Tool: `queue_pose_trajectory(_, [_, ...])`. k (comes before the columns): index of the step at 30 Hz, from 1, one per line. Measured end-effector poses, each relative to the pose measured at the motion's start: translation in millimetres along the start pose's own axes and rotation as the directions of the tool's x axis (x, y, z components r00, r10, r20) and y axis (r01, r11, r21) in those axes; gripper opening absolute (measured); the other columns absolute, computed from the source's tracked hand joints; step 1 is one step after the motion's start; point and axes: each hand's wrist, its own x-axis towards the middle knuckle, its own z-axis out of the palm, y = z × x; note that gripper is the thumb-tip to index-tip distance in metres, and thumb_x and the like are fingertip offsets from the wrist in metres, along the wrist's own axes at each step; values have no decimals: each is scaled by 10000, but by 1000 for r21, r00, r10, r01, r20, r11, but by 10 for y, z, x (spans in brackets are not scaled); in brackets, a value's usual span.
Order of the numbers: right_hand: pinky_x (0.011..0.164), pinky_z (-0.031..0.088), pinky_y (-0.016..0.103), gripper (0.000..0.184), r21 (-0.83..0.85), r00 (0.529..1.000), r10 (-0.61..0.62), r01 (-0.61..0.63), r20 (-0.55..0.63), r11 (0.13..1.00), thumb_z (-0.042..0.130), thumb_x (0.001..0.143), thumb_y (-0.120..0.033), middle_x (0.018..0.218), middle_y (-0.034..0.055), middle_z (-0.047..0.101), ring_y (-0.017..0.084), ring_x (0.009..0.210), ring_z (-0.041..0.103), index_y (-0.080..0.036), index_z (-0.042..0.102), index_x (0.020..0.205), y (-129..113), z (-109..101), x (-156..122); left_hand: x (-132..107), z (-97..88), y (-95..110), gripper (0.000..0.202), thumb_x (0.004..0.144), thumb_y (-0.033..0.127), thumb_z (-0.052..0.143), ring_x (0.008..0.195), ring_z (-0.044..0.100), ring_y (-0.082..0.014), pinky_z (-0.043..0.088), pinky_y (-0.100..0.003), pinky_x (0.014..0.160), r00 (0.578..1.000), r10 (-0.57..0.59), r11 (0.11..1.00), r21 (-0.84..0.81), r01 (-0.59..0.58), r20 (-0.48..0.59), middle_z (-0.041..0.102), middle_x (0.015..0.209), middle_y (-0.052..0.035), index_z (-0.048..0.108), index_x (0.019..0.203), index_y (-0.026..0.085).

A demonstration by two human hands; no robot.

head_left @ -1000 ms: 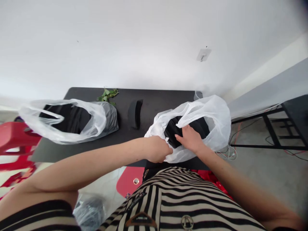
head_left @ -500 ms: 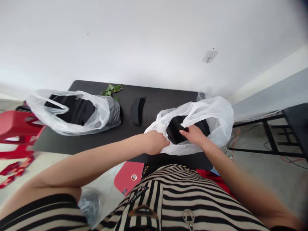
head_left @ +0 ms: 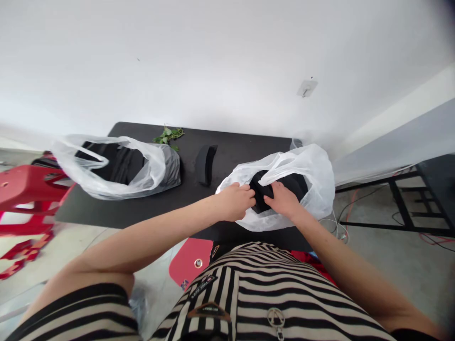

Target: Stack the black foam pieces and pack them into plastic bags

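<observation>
A white translucent plastic bag [head_left: 316, 166] stands open on the right part of the dark table, with several black pieces [head_left: 296, 183] inside. My left hand [head_left: 235, 202] is closed at the bag's left rim, its curled fingertips against the black contents. Inside the opening, my right hand [head_left: 284, 200] pinches a black piece [head_left: 262, 183] between thumb and fingers; part of it is hidden by the hand and a bag handle. One loose curved black piece [head_left: 205, 165] lies on the table, left of this bag.
Another white plastic bag [head_left: 156, 163], filled with black pieces, sits on the table's [head_left: 142, 208] left side. Green leaves [head_left: 168, 136] lie near the back edge by the wall. A red stool [head_left: 28, 189] is at the left, and a black metal frame [head_left: 401, 203] with cables at the right.
My left hand has moved slightly up and right, closer to the bag's contents. The black piece at my right fingers shows more, and the bag's right side has drawn in leftward.
</observation>
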Motion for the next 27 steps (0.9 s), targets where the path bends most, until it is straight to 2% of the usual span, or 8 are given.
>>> queue_pose_trajectory(2, [790, 472, 369, 397, -5, 1000, 5, -5, -22, 1000, 539, 884, -398, 1133, 157, 588, 302, 992, 624, -141, 489, 1183, -34, 22, -15, 70, 75, -5, 428, 800, 271, 607, 1141, 501, -300, 400, -436, 900, 997, 21, 1000, 14, -20, -69, 626, 1188, -123, 587, 1215, 167])
queue_pose_trajectory(5, [814, 470, 394, 382, -12, 998, -9, 8, -60, 1000, 549, 872, -364, 1142, 176, 588, 330, 1031, 602, -129, 501, 1169, -85, 58, -36, 168, 231, -15, 579, 779, 259, 637, 1186, 466, -302, 335, -475, 1002, 999, 2, 1000, 17, -1, -52, 593, 1268, -132, 503, 1333, 155])
queue_pose_trajectory(8, [844, 472, 389, 369, 19, 998, -11, 12, -66, 1000, 543, 873, -334, 1131, 182, 610, 319, 1038, 607, -116, 524, 1169, -70, 39, -7, 222, 351, -20, 540, 788, 237, 622, 1197, 455, -301, 303, -482, 1033, 999, -12, 1000, 26, 13, -47, 567, 1318, -142, 522, 1312, 155])
queue_pose_trajectory(14, [1016, 424, 363, 403, 256, 993, -83, 102, -81, 961, 579, 839, -336, 1270, 114, 621, 271, 1209, 553, -178, 595, 1209, 199, -345, 123, 205, 318, -58, 510, 785, 230, 604, 1220, 474, -303, 349, -450, 1002, 999, -5, 1000, -21, 4, -43, 574, 1320, -155, 552, 1287, 155])
queue_pose_trajectory(17, [1057, 409, 413, 393, 566, 994, -89, 106, -57, 817, 617, 805, -328, 1299, 71, 620, 273, 1237, 535, -222, 630, 1183, 401, -631, 85, 143, 206, -115, 567, 776, 230, 591, 1274, 463, -289, 369, -416, 1015, 999, 29, 994, -103, -31, -29, 543, 1378, -151, 516, 1331, 141])
queue_pose_trajectory(20, [907, 518, 419, 304, 799, 987, -66, -79, 146, 596, 626, 799, -374, 1116, 53, 705, 274, 1071, 632, -241, 676, 1068, 601, -864, -50, 35, 59, -193, 566, 809, 246, 573, 1317, 446, -272, 361, -392, 1048, 999, 44, 984, -174, -49, -31, 521, 1413, -146, 493, 1358, 140])
queue_pose_trajectory(24, [621, 536, 313, 253, 903, 950, -10, -292, 311, 315, 652, 781, -395, 913, 47, 715, 218, 783, 663, -226, 667, 969, 750, -981, -312, -151, -169, -272, 445, 862, 277, 559, 1229, 525, -232, 406, -333, 1009, 999, -2, 966, -258, -8, -41, 606, 1292, -110, 549, 1296, 174])
queue_pose_trajectory(27, [566, 514, 284, 256, 942, 960, -14, -273, 281, 198, 598, 816, -421, 842, 53, 694, 179, 670, 629, -214, 657, 955, 737, -934, -506, -278, -360, -228, 257, 904, 270, 504, 1045, 595, -192, 466, -287, 890, 988, -82, 947, -320, 38, -128, 655, 1092, -63, 619, 1121, 197])
